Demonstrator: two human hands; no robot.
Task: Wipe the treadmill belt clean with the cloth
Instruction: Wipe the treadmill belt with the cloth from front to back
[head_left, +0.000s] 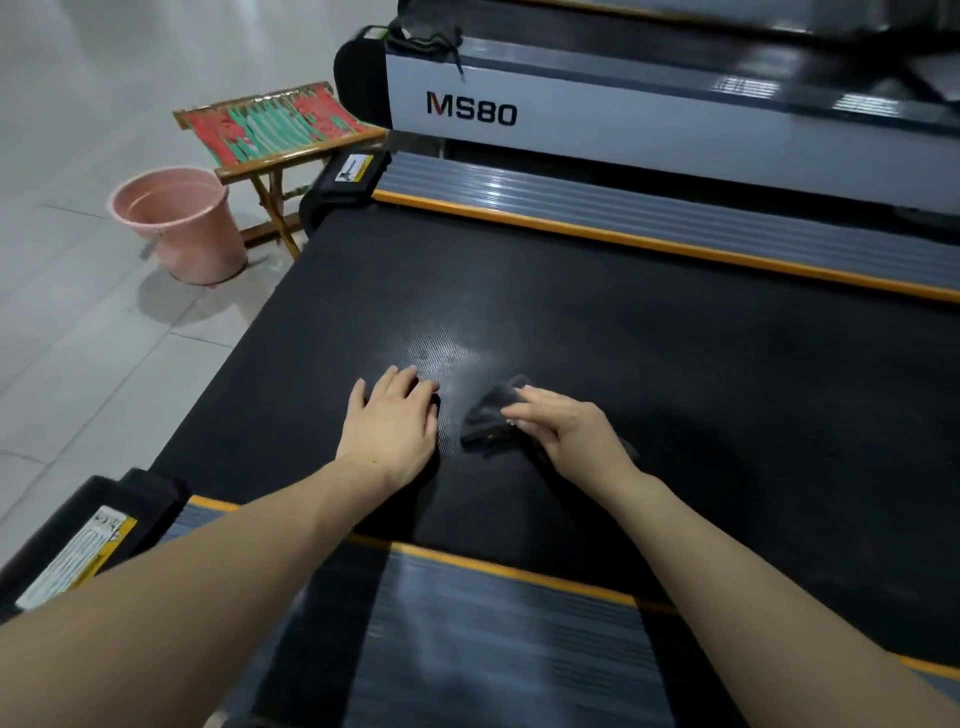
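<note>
While our left hand (393, 415) lies flat and empty on the belt (675, 364), our right hand (563, 423) pinches the cloth (488, 415) bunched at its 10 o'clock, the belt's length running from 9 toward 3.

The cloth (491, 415) is dark against the dark belt (675, 364), so its edges are hard to trace; part of it lies hidden under the right hand (566, 428), and whether the fingers pinch it or only press on it cannot be told. The belt runs out of the picture on the right. The left hand (395, 421) covers the belt beneath it, and both forearms are cut off by the bottom edge. The near side rail (493, 649) is blurred. The print on the warning sticker (78, 556) is too small to read. The second treadmill (675, 119) behind is cut off at the top and right
</note>
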